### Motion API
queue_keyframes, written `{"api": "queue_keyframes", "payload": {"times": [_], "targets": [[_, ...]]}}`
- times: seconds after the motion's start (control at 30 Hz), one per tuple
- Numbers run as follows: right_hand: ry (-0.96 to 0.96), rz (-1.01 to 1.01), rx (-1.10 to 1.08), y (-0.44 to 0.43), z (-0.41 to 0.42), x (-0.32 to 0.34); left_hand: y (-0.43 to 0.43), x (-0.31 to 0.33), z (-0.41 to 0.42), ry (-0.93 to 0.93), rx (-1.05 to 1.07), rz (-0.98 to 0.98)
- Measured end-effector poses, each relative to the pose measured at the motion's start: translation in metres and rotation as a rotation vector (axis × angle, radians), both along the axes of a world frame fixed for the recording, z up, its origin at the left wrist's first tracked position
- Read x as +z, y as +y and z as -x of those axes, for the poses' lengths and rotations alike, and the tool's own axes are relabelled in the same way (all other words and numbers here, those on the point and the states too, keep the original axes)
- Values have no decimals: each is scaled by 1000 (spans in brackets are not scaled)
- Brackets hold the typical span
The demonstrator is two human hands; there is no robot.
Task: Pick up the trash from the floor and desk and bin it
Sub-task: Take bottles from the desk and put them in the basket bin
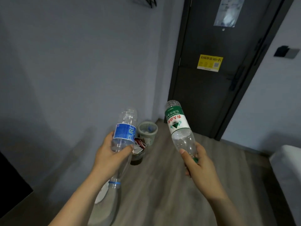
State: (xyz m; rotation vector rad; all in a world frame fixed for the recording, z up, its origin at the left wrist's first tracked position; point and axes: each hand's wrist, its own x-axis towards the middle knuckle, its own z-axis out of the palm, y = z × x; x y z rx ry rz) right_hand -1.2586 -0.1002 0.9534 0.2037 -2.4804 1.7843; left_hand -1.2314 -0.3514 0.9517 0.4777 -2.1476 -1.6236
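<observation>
We've got the left hand [112, 154] closed round the blue-label bottle [124, 130] and the right hand [197, 165] round the green-label bottle [178, 126], bin [147, 128] just beyond w/ a stuffed cup [137, 154] beside it, so a toss could bounce out or tip that cup.

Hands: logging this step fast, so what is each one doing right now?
Left hand: closed on the blue-label bottle, held around its middle.
Right hand: closed on the green-label bottle, held near its cap end, bottom pointing up.
</observation>
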Motion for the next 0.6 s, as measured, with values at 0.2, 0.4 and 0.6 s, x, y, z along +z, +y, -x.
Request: {"api": "queue_keyframes", "payload": {"times": [0.2,0.4,0.6], "targets": [[-33,-25,3,7,89,-11,5,-7,78,-67,-6,-22],[-74,-41,-4,-5,177,-29,-6,-27,168,-99,0,-25],[-75,-125,15,-38,267,-31,-48,-39,269,-96,-17,-59]]}}
